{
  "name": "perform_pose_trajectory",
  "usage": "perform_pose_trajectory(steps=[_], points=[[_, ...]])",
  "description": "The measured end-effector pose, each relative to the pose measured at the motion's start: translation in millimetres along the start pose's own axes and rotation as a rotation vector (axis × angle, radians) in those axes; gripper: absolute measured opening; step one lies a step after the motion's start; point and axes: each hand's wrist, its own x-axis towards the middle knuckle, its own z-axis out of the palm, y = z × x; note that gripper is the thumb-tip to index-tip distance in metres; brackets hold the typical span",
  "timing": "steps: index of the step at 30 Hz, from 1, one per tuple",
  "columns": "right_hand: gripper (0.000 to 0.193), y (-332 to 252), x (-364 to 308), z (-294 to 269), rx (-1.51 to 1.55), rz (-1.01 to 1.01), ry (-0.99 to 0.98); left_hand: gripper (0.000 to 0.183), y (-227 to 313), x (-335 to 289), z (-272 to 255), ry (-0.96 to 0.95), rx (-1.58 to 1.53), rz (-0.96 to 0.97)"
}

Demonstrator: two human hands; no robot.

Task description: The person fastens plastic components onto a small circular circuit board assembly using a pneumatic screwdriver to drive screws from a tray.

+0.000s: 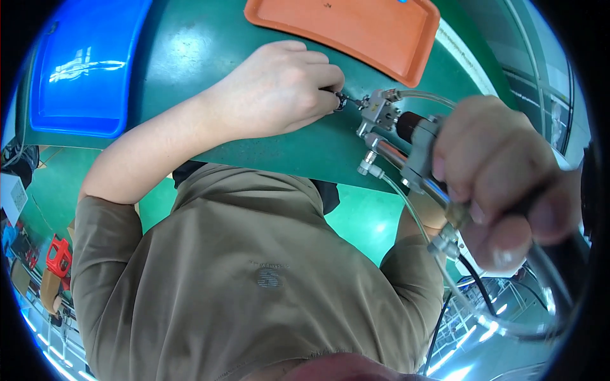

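Observation:
My left hand point(289, 92) is closed over the green table, its fingertips pinching a small black part point(341, 101) that is mostly hidden. Close by on the right, my right hand point(499, 174) wraps round a hand-held metal dispensing tool point(419, 143), which has a grey block, a dark collar and hose fittings. The tool's thin tip point(359, 101) points left and meets or nearly meets the black part; whether they touch I cannot tell. A clear hose point(429, 95) leaves its upper side, and a second tube point(406, 203) curves down from its lower fitting.
An orange tray point(356, 32) lies at the far side of the green table point(184, 47). To the left is a shiny blue tray point(82, 82). The table's near edge runs just before my body. Black and clear hoses point(473, 279) hang at the lower right.

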Motion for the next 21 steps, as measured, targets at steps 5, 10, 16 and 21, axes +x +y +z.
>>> perform_pose_trajectory(steps=[5,10,16,21], points=[[0.024,-6.9,-7.5,0.3,-0.037,0.016,0.095,0.010,4.1,-3.2,0.1,-0.020,-0.066,0.000],[0.030,-28.1,-23.2,-20.5,-0.010,-0.139,0.074,0.012,5.1,-5.1,-1.5,-0.004,-0.069,-0.004],[0.030,-34.5,-29.1,-25.5,-0.010,-0.084,0.180,0.013,0.2,-6.3,1.5,-0.001,-0.085,-0.013],[0.041,-31.7,-37.9,-31.9,0.048,-0.089,0.150,0.015,-2.8,-9.4,4.8,-0.012,-0.099,-0.023]])
